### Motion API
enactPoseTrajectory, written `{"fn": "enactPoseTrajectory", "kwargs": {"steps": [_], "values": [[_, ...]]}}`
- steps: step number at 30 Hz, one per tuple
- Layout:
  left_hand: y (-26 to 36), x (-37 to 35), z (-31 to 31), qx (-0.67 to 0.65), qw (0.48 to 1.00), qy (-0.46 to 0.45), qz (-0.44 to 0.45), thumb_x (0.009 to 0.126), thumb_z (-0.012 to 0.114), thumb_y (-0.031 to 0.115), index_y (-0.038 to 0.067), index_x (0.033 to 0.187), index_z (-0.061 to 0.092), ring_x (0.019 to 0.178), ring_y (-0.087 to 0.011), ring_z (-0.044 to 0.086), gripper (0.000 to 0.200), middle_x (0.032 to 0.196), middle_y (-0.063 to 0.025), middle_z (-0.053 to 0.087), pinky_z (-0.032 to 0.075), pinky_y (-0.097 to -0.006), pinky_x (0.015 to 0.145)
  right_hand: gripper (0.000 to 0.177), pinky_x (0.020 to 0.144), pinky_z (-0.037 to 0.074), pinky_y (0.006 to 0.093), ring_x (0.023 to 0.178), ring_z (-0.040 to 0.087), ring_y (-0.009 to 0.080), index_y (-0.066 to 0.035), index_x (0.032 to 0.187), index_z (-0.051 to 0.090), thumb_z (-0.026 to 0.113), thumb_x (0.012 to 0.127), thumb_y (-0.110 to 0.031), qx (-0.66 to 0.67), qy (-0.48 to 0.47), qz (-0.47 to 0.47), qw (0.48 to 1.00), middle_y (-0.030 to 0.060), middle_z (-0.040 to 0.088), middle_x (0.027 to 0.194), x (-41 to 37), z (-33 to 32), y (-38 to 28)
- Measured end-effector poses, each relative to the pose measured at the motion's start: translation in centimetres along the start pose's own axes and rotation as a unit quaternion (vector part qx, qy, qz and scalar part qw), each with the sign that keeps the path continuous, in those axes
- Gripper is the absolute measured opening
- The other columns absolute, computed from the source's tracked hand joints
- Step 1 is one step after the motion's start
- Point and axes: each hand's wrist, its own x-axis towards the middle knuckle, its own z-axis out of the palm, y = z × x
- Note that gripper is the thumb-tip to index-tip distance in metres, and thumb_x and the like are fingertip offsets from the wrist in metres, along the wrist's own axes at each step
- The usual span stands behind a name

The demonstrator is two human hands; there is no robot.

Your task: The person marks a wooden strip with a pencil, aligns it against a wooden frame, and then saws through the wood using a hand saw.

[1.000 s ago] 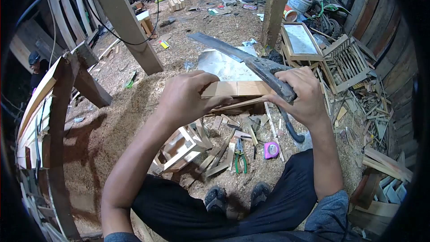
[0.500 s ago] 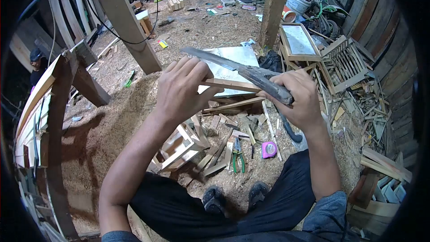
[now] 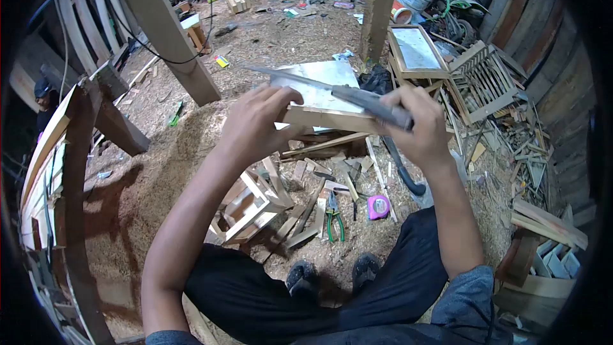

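In front of my lap, my left hand [image 3: 255,118] is closed on the left end of a short wooden strip [image 3: 325,119], thumb below and fingers above. My right hand [image 3: 418,128] is wrapped round the dark handle [image 3: 373,105] of a long-bladed tool, close to the strip's right end. Its thin grey blade [image 3: 294,77] points left, above the strip and past my left fingers; it is slightly blurred. A pale board [image 3: 325,80] lies behind and below both hands.
On the sawdust-covered floor near my feet are green-handled pliers [image 3: 333,217], a pink tape measure [image 3: 378,207], a small wooden frame [image 3: 249,207] and wood scraps. Wooden posts [image 3: 169,32] stand ahead. A slatted crate [image 3: 488,83] is at right; a person [image 3: 45,99] is at far left.
The strip has turned so that more of its broad face shows. The blade has tilted nearly edge-on and sits slightly further left. The whole view has shifted a little.
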Motion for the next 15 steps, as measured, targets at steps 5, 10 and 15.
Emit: {"fn": "enactPoseTrajectory", "kwargs": {"steps": [5,10,15], "values": [[-1.8,-0.1,9.0,-0.105,0.982,-0.120,-0.101,0.082,0.074,0.032,0.008,0.106,0.065,0.081,-0.0306,0.066,0.035,0.089,-0.0122,0.067,0.052,-0.0428,0.070,0.028,0.056,0.043,0.0274,0.063,0.057,0.0068,-0.005,0.084,0.060,0.077,0.087,-0.027,0.118,0.141,0.188,0.965,0.0015,0.062,0.067,-0.2,0.7,4.9],[-3.6,2.8,18.9,-0.034,0.985,-0.164,-0.050,0.086,0.070,0.035,0.005,0.104,0.065,0.103,-0.0324,0.059,0.035,0.103,-0.0134,0.063,0.047,-0.0443,0.086,0.033,0.065,0.048,0.0243,0.067,0.061,0.0091,-0.004,0.087,0.057,0.072,0.092,-0.033,0.190,0.140,0.302,0.924,0.0044,0.066,0.073,1.3,-2.3,5.8],[-5.0,4.1,28.1,-0.021,0.982,-0.160,-0.097,0.086,0.069,0.037,0.005,0.102,0.067,0.108,-0.0327,0.055,0.035,0.105,-0.0148,0.060,0.045,-0.0453,0.090,0.040,0.064,0.049,0.0355,0.066,0.061,0.0191,0.001,0.093,0.063,0.074,0.088,-0.038,0.022,0.103,0.236,0.966,0.0072,0.066,0.073,-1.4,0.1,11.1]]}}
